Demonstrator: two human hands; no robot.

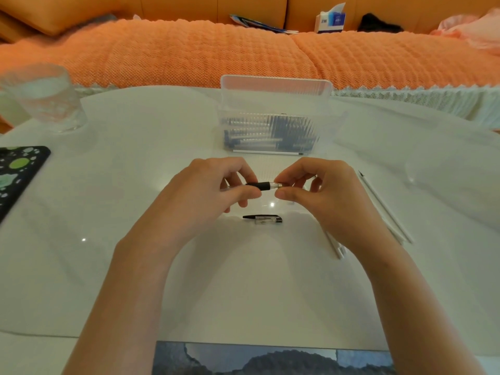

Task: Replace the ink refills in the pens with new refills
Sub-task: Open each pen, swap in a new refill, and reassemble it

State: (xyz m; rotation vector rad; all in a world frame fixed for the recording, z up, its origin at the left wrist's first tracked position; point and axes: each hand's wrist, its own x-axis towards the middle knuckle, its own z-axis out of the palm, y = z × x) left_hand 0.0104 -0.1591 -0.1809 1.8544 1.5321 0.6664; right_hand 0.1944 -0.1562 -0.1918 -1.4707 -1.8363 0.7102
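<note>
The pen point(260, 185) hangs level just above the white surface point(135, 185), held between the two hands at the middle of the view. The left hand point(205, 188) grips its clear barrel end with curled fingers. The right hand point(324, 193) pinches the silver tip end between thumb and forefinger, its other fingers curled loosely behind. Both forearms reach in from the near edge and angle inward, with the wrists raised off the surface.

The stretch of pen showing between the hands is a black, matte grip sleeve that ends in a short metallic collar. Just below the hands lies a loose pen piece point(263, 219), clear plastic with a black clip and black end. Thin white refills point(384, 207) lie beside the right hand, running diagonally, and some pass under the wrist. Beyond the hands stands a ribbed, translucent plastic box point(273, 104) with pens inside, and one white refill point(267, 152) lies along its front edge. A textured clear glass point(46, 98) stands far left, and an orange knitted blanket point(189, 50) lies behind.
</note>
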